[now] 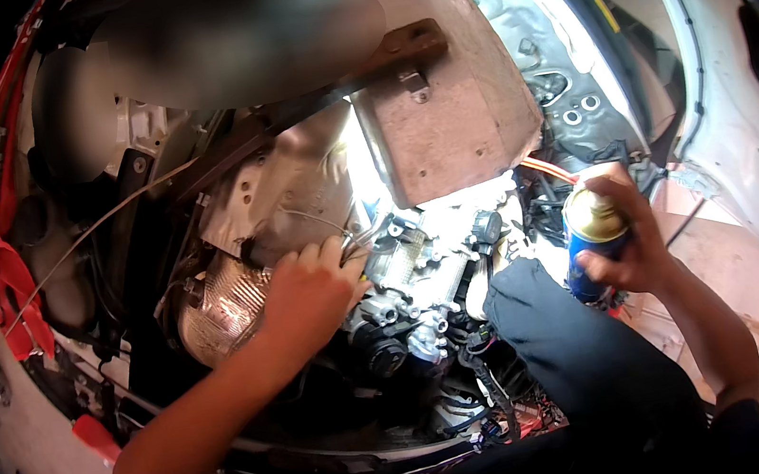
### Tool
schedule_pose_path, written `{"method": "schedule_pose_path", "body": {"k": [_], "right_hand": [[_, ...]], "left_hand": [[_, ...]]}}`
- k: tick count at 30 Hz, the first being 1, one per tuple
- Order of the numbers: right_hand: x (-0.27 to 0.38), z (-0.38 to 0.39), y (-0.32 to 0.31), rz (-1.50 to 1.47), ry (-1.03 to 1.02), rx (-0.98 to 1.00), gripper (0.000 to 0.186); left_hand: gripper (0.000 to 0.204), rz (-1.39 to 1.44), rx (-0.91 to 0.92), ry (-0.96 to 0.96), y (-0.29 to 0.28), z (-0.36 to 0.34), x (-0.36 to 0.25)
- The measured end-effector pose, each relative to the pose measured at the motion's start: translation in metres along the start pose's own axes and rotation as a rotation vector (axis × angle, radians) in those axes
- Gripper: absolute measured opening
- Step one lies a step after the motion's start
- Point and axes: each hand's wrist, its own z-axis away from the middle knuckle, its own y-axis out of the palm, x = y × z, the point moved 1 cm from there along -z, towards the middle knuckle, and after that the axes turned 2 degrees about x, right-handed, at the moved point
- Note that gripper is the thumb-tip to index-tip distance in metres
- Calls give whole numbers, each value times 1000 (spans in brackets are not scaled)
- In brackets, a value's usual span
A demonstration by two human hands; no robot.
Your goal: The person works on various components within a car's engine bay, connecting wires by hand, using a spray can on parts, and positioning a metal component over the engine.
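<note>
A blue aerosol spray can (591,243) with a gold-coloured domed top is gripped in the right hand (624,238) at the right of the scene, the fingers clamped around its cylindrical body; what is inside cannot be told. The can is held upright just right of the engine (419,280), a cluster of bright cast-metal parts, black hoses and connectors at the centre. The left hand (310,294) is laid on the engine's left edge, its fingers curled together on a thin metal tube or wire (356,238). Just left of that hand a crinkled, embossed metal heat shield (216,306) is seen, rounded and shiny. Farther off, a dull boxy metal housing (444,104) is crossed by a rusty brown bracket (394,55). Red cloth (14,285) is hung at the far left, beside the white painted body panel (730,133) edges
</note>
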Motion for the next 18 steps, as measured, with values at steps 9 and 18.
{"method": "schedule_pose_path", "body": {"k": [9,18], "right_hand": [[-61,-107,26,-304,-562,522,62],[-89,-117,91,-639,-711,586,64]], "left_hand": [[49,-10,299,-891,-12,-27,-85],[29,47,-218,-1523,19,-50,-120]]}}
